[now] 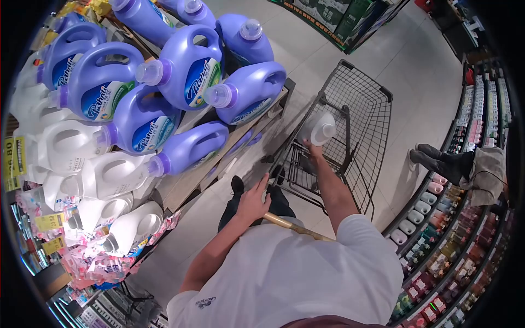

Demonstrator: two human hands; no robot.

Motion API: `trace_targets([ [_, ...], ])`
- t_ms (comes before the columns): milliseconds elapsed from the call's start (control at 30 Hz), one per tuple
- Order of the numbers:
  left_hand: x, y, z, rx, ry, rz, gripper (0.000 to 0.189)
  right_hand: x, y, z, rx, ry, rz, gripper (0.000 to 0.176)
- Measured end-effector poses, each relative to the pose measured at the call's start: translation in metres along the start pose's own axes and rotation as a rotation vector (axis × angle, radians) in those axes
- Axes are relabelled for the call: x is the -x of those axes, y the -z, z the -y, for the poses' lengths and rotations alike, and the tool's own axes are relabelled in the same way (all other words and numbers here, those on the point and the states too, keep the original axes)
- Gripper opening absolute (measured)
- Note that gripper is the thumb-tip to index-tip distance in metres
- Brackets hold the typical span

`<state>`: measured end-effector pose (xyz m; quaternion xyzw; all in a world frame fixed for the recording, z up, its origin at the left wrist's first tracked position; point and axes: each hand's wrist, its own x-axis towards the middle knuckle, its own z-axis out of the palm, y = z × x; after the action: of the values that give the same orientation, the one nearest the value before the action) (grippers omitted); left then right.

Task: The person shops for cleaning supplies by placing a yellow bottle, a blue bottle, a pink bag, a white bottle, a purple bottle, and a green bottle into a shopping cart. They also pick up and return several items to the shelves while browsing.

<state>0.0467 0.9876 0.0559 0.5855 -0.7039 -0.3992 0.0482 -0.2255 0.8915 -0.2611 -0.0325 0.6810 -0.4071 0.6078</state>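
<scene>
So the white jug [319,128] is sitting up over the basket of the cart [377,126], near its front-left corner, tipped over with the cap end facing out to the right. The right hand [314,150] has it from underneath, fingers curled around the bottom end of the jug, though most of them are hidden behind it. The left hand [254,201] is down by the near end of the cart handle [284,223], fingers loose and slightly spread. I honestly can't tell if it's gripping the bar or just resting there.

My take on doing this bit well: a full jug is heavy, so keep that wrap tight and lower it to the wire floor instead of dropping it. Stand it on its base against a wall so it won't roll. A steadying left hand on the handle would stop the cart drifting.

On the left there's a stack of purple detergent jugs [186,71] with white ones [104,175] below. Someone else's boots [437,158] are off to the right by the shelves [437,257].
</scene>
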Motion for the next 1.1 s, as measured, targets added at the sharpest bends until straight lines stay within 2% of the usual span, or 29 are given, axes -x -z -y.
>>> trace_targets([
  [67,-0.001,-0.002,0.000,-0.026,-0.026,-0.026,0.077,-0.006,0.009,0.001,0.010,-0.040,0.015,0.076],
  [133,-0.002,-0.006,0.001,-0.048,-0.046,-0.053,0.076,-0.020,0.026,-0.008,0.123,-0.122,0.148,0.079],
  [167,-0.003,-0.008,0.003,-0.045,-0.041,-0.044,0.076,-0.028,0.036,-0.012,0.124,-0.113,0.151,0.079],
  [233,-0.004,-0.008,0.006,-0.046,-0.040,-0.051,0.075,-0.039,0.052,-0.013,0.183,-0.177,0.189,0.063],
  [267,-0.005,-0.008,0.005,-0.059,-0.016,-0.016,0.077,-0.030,0.058,-0.001,0.183,-0.160,0.196,0.063],
  [333,-0.010,-0.001,-0.005,-0.090,0.063,0.056,0.075,0.011,0.074,0.039,0.275,-0.176,0.284,0.045],
  [367,-0.012,-0.003,-0.002,-0.091,0.047,0.038,0.075,0.033,0.081,0.055,0.405,-0.120,0.233,0.040],
  [433,-0.017,-0.012,0.011,-0.223,-0.373,-0.347,0.067,0.055,0.102,0.071,0.739,0.060,0.161,0.039],
  [467,-0.016,-0.002,0.000,-0.187,-0.419,-0.352,0.053,0.058,0.118,0.072,0.944,0.181,0.137,0.041],
  [500,-0.018,0.000,0.003,-0.188,-0.439,-0.373,0.053,0.084,0.124,0.084,1.035,0.272,0.110,0.042],
  [533,-0.020,0.001,0.007,-0.159,-0.573,-0.335,0.049,0.120,0.135,0.097,1.126,0.362,0.077,0.043],
  [567,-0.021,0.001,0.009,-0.128,-0.707,-0.292,0.046,0.153,0.144,0.103,1.092,0.407,0.052,0.043],
  [600,-0.025,0.003,0.007,-0.069,-0.803,-0.377,0.038,0.183,0.151,0.106,1.058,0.455,0.024,0.042],
  [633,-0.028,-0.001,0.009,-0.064,-0.828,-0.396,0.038,0.212,0.155,0.104,0.987,0.499,-0.044,0.041],
  [700,-0.027,-0.015,0.019,-0.001,-0.759,-0.336,0.033,0.263,0.163,0.089,0.892,0.613,-0.162,0.038],
  [733,-0.026,-0.010,0.016,-0.089,-0.764,-0.373,0.025,0.281,0.165,0.078,0.866,0.688,-0.213,0.036],
  [800,-0.034,-0.017,0.021,-0.040,-0.783,-0.339,0.023,0.308,0.171,0.049,0.965,0.833,-0.435,0.035],
  [833,-0.039,-0.021,0.024,0.009,-0.779,-0.293,0.020,0.312,0.178,0.032,0.952,0.843,-0.448,0.035],
  [900,-0.047,-0.023,0.025,0.050,-0.773,-0.278,0.017,0.308,0.192,-0.001,0.920,0.809,-0.628,0.035],
  [933,-0.050,-0.022,0.025,0.077,-0.775,-0.269,0.017,0.313,0.182,-0.005,0.911,0.807,-0.629,0.035],
  [1000,-0.055,-0.026,0.023,0.122,-0.761,-0.262,0.017,0.328,0.166,-0.014,0.607,0.613,-0.647,0.030],
  [1033,-0.055,-0.023,0.021,0.117,-0.760,-0.248,0.017,0.334,0.151,-0.014,0.599,0.599,-0.650,0.030],
  [1100,-0.057,-0.015,0.015,0.132,-0.738,-0.253,0.018,0.340,0.119,-0.009,0.652,0.805,-0.855,0.029],
])
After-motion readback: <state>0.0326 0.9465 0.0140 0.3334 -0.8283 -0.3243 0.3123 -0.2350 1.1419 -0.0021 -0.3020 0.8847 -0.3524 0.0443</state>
